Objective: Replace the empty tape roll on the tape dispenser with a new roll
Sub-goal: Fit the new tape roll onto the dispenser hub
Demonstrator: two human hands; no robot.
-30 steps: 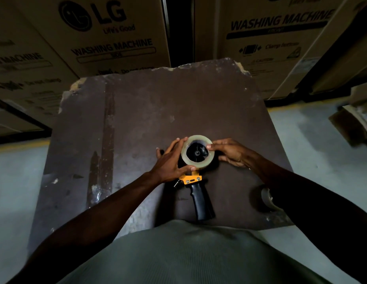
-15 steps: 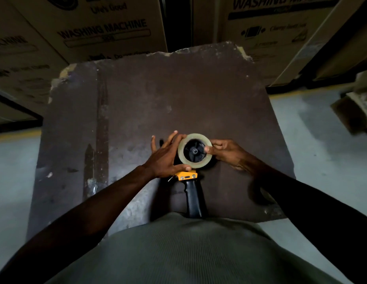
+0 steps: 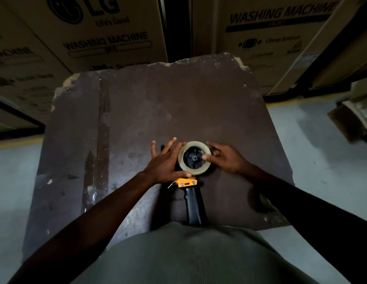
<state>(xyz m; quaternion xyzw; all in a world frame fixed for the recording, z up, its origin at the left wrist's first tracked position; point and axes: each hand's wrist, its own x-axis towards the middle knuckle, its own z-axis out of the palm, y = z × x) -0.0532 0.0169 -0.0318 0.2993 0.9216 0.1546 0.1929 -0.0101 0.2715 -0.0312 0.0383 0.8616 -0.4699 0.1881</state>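
A roll of clear tape (image 3: 196,144) sits on the black hub of the tape dispenser (image 3: 186,182), which lies flat on the dark brown table (image 3: 178,103) with its black handle toward me. My left hand (image 3: 164,162) cups the roll's left side, thumb along its lower edge, fingers spread. My right hand (image 3: 225,158) pinches the roll's right side, thumb on the inner edge by the hub, index finger on the outer rim.
A second roll (image 3: 265,201) lies near the table's right front corner, mostly hidden behind my right forearm. Large cardboard washing machine boxes (image 3: 108,33) stand close behind the table. Grey floor (image 3: 313,160) lies on both sides.
My right thumb has slid inward over the roll's edge toward the hub. My left fingers have spread wider beside the roll. The dispenser has stayed in place.
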